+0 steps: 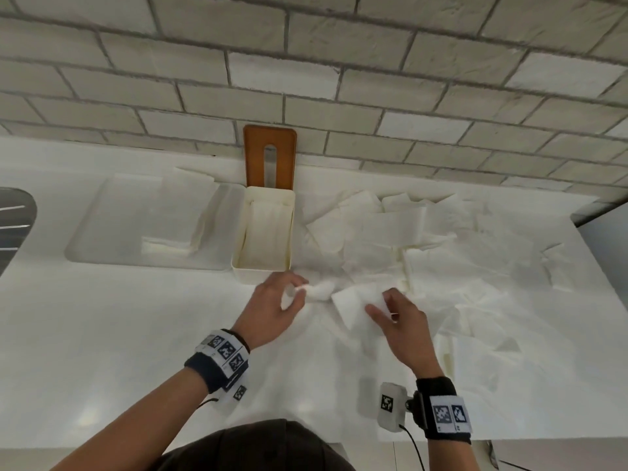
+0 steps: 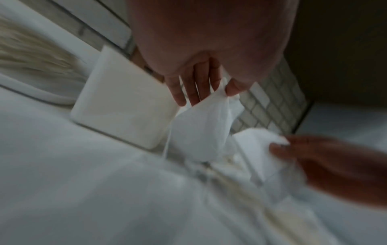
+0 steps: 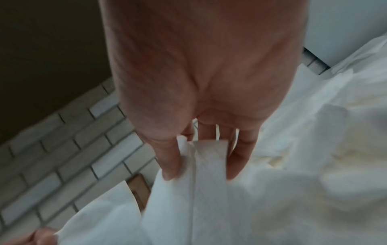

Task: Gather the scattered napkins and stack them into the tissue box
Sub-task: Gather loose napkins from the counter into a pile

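A: Holding one napkin (image 1: 343, 300) between both hands, low over the desk (image 1: 119, 334), just in front of the tissue box (image 1: 265, 229). Left hand (image 1: 272, 307) pinches a bunched end with thumb and fingers (image 2: 194, 86); right hand (image 1: 401, 321) pinches the flatter folded end, thumb on top, fingers (image 3: 240, 157) under it.

B: Box state?

A: Open, cream, with a few sheets lying flat inside. The brown slotted lid (image 1: 270, 154) leans on the brick wall (image 1: 306, 62) behind it. The scattered napkins (image 1: 441, 239) mostly cover the desk right of the box; a few more lie in the shallow tray (image 1: 102, 226) on its left.

B: Handling?

A: Very light, limp, thin paper. Likely tears if the two pinches pull apart hard, and it crumples easily; the left end is already wadded. Best taken at opposite edges or corners and kept gently taut so it flattens. A one-handed mid-sheet grab would probably ball it up.

B: Progress?

A: Early, judging by how many sheets remain out. The wrist views are blurred, so fold lines are hard to read.
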`<state>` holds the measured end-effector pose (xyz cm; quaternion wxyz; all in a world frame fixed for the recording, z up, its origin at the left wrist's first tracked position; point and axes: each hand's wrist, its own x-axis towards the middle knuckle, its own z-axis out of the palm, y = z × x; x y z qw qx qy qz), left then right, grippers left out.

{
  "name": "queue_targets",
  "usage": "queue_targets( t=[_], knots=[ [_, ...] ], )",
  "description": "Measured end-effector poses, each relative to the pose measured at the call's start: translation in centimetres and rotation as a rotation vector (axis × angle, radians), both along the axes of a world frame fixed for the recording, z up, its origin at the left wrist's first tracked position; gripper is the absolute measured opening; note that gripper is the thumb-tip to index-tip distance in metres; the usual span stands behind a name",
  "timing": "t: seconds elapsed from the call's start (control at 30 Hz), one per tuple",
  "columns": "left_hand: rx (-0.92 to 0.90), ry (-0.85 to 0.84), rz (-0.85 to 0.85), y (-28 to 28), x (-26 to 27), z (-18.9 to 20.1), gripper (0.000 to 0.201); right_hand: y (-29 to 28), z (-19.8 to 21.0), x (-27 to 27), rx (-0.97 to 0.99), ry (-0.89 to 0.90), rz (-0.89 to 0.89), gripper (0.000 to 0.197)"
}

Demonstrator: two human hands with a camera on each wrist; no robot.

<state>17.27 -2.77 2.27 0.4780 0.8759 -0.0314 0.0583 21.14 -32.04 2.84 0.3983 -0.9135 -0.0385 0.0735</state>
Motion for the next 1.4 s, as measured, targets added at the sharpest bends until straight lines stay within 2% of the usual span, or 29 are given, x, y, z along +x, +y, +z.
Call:
queue_targets(
  t=[0.1, 0.17, 0.23, 0.3, 0.37, 0.43, 0.57, 0.63, 0.73, 0.77, 0.87, 0.9, 1.0, 1.07, 1.3, 1.4],
  knots=[
    [-0.325, 0.016, 0.206, 0.6, 1.0, 4.3, 0.011, 1.1, 3.0, 0.3, 0.135, -0.034, -0.032, 0.028],
    [-0.48, -0.007, 0.305, 1.3, 2.0, 6.1, 0.018, 2.1, 4.7, 0.8, 0.222, -0.054, -0.055, 0.04],
    [-0.558, -0.044, 0.343, 2.1, 2.8, 7.2, 0.033, 3.1, 5.8, 1.5, 0.197, -0.084, -0.105, 0.046],
    [-0.575, -0.044, 0.348, 2.7, 3.4, 7.8, 0.044, 4.0, 6.5, 2.3, 0.132, -0.094, -0.159, 0.042],
    [-0.552, -0.027, 0.327, 3.1, 3.6, 7.5, 0.041, 4.8, 6.8, 2.8, 0.134, -0.081, -0.167, 0.034],
    [-0.448, -0.044, 0.261, 3.6, 3.6, 6.7, 0.027, 5.4, 7.1, 3.0, 0.216, -0.043, -0.145, 0.024],
    [-0.218, -0.104, 0.169, 4.3, 2.8, 5.2, 0.048, 5.8, 8.1, 2.5, 0.423, 0.04, -0.059, 0.012],
    [-0.134, -0.16, 0.158, 4.1, 2.4, 5.2, 0.048, 5.7, 8.9, 2.0, 0.511, 0.08, -0.024, 0.006],
    [-0.071, -0.21, 0.08, 3.4, 1.9, 6.3, 0.029, 5.7, 9.5, 1.5, 0.596, 0.131, -0.042, 0.004],
    [-0.05, -0.226, 0.007, 3.1, 1.6, 6.8, 0.032, 5.8, 9.6, 1.3, 0.626, 0.161, -0.054, 0.005],
    [0.017, -0.297, -0.21, 2.3, 0.9, 8.0, 0.069, 6.3, 9.5, 1.0, 0.719, 0.261, -0.083, 0.011],
    [0.033, -0.349, -0.243, 2.0, 0.9, 8.2, 0.069, 6.6, 9.6, 0.9, 0.741, 0.279, -0.085, 0.012],
    [0.068, -0.498, -0.279, 1.3, 1.8, 8.2, 0.04, 7.3, 10.0, 0.5, 0.801, 0.308, -0.085, 0.014],
    [0.042, -0.49, -0.32, 1.2, 2.3, 8.2, 0.027, 7.4, 9.9, 0.3, 0.811, 0.297, -0.082, 0.019],
    [0.001, -0.428, -0.387, 1.4, 2.6, 8.5, 0.017, 6.7, 9.6, -0.2, 0.731, 0.195, 0.026, 0.023],
    [-0.067, -0.402, -0.267, 0.8, 2.4, 8.7, 0.014, 6.3, 9.9, -0.6, 0.703, 0.238, 0.073, 0.032]
  ],
)
